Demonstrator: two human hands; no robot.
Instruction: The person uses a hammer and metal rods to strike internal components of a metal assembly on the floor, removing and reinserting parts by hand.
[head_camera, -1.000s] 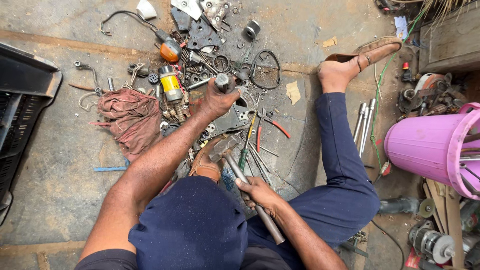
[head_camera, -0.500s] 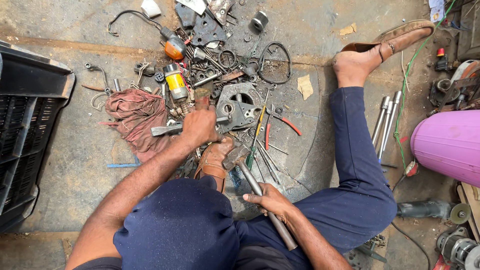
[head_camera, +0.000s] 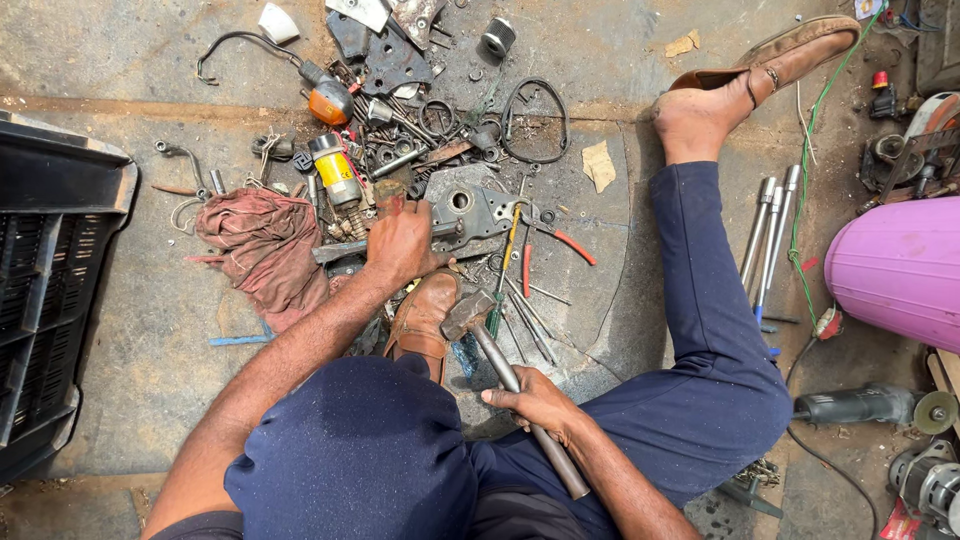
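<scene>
I sit on a concrete floor with scattered metal parts before me. My left hand (head_camera: 400, 243) grips a long flat metal tool (head_camera: 338, 251) that lies across the pile, next to a grey metal plate with a round hole (head_camera: 470, 208). My right hand (head_camera: 535, 402) holds the steel handle of a hammer (head_camera: 505, 370); its head rests low beside my brown shoe (head_camera: 422, 315). A dirty reddish rag (head_camera: 262, 250) lies left of my left hand. Pliers with red handles (head_camera: 545, 245) lie just right of the plate.
A black plastic crate (head_camera: 50, 290) stands at the left edge. A pink tub (head_camera: 895, 270) is at the right, an angle grinder (head_camera: 870, 405) below it, and chrome rods (head_camera: 770, 235) beside my stretched leg. A yellow-labelled can (head_camera: 335, 168) and cable loops lie among the parts.
My left hand pulled back from the far parts and closed on the flat tool near the plate. The right hand kept hold of the hammer. The view shifted left, showing more of the crate.
</scene>
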